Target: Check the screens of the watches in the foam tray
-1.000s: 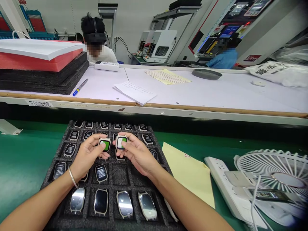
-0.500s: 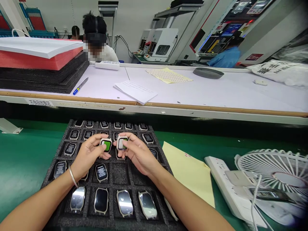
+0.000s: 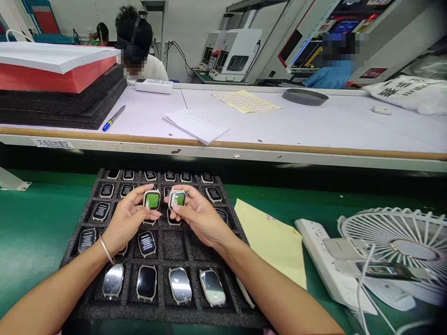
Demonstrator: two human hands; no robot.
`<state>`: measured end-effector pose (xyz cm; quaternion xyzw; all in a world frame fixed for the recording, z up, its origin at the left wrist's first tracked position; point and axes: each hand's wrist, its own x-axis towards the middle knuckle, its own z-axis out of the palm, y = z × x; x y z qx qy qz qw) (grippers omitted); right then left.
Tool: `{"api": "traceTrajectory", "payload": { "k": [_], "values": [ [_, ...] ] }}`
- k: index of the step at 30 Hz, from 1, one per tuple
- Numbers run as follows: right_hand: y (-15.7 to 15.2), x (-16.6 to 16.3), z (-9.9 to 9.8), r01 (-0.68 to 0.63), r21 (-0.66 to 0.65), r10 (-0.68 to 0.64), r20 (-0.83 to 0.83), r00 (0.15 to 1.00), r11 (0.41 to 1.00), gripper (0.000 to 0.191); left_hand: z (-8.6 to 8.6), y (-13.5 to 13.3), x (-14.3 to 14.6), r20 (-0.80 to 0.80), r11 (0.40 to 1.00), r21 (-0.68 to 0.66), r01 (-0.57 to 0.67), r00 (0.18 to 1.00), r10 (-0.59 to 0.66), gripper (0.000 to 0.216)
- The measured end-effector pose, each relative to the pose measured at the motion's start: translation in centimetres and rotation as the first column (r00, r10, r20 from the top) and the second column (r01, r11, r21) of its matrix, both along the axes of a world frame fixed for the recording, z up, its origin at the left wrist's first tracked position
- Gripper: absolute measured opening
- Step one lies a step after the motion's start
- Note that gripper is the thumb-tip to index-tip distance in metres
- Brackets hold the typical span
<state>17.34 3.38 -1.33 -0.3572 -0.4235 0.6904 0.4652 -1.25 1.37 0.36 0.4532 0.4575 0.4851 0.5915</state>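
My left hand (image 3: pixel 132 215) grips a smartwatch case (image 3: pixel 152 199) by its edges, its screen lit green. Close beside it, my right hand (image 3: pixel 197 215) holds a second smartwatch case (image 3: pixel 177 199) with a part white, part green screen; the thumb rests at its lower edge. Neither watch has a strap. Both are held above a black foam tray (image 3: pixel 139 315) with square pockets. Several watches lie in the pockets; those farther back show white text on black, while a front-row watch (image 3: pixel 146 282) has a dark screen. Two pockets below my right hand hold no watch.
Right of the tray lies a yellow sheet (image 3: pixel 270 246), then a white power strip (image 3: pixel 324 260) and a white fan (image 3: pixel 401 246). A raised white shelf (image 3: pixel 251 130) crosses behind, bearing foam sheets (image 3: pixel 59 102), a pen (image 3: pixel 113 118) and papers (image 3: pixel 195 124). Other people sit beyond.
Both thumbs have slid down off the screens to the lower edges of the watches. The right watch's screen now shows more green. The view has tilted slightly.
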Motion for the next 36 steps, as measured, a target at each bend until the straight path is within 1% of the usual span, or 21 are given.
{"api": "traceTrajectory", "payload": {
  "k": [5, 8, 12, 14, 18, 23, 33, 36],
  "values": [
    [0.03, -0.10, 0.00, 0.007, 0.015, -0.007, 0.001, 1.000, 1.000, 0.046, -0.27, 0.07, 0.00, 0.007, 1.000, 0.025, -0.003, 1.000, 0.003, 0.059],
    [-0.01, -0.17, 0.10, 0.018, 0.011, -0.018, -0.002, 1.000, 1.000, 0.048, -0.25, 0.08, -0.04, 0.006, 1.000, 0.017, -0.004, 1.000, 0.004, 0.060],
    [0.00, -0.18, 0.36, 0.025, -0.023, -0.025, 0.010, 1.000, 0.999, 0.035, 0.02, -0.06, -0.05, 0.005, 1.000, -0.012, 0.009, 1.000, -0.009, 0.058],
    [0.02, -0.15, 0.45, 0.026, -0.033, -0.025, 0.015, 1.000, 0.999, 0.033, 0.14, -0.16, -0.04, 0.003, 1.000, -0.019, 0.020, 1.000, -0.020, 0.055],
    [0.02, -0.02, 0.35, 0.033, -0.028, -0.032, 0.023, 0.999, 0.999, 0.036, 0.23, -0.23, 0.01, 0.001, 0.999, -0.018, 0.029, 1.000, -0.029, 0.053],
    [-0.08, 0.05, 0.06, 0.027, 0.009, -0.027, 0.024, 0.999, 1.000, 0.041, 0.31, -0.14, 0.06, 0.003, 1.000, -0.017, 0.015, 1.000, -0.015, 0.052],
    [-0.12, -0.12, 0.20, 0.024, 0.025, -0.024, -0.004, 1.000, 0.999, 0.047, 0.28, -0.15, -0.04, 0.012, 1.000, -0.015, 0.017, 1.000, -0.017, 0.053],
    [-0.14, -0.12, 0.21, 0.029, 0.014, -0.029, 0.005, 1.000, 0.999, 0.043, 0.29, -0.16, -0.03, 0.013, 1.000, -0.016, 0.022, 1.000, -0.022, 0.053]
  ]
}}
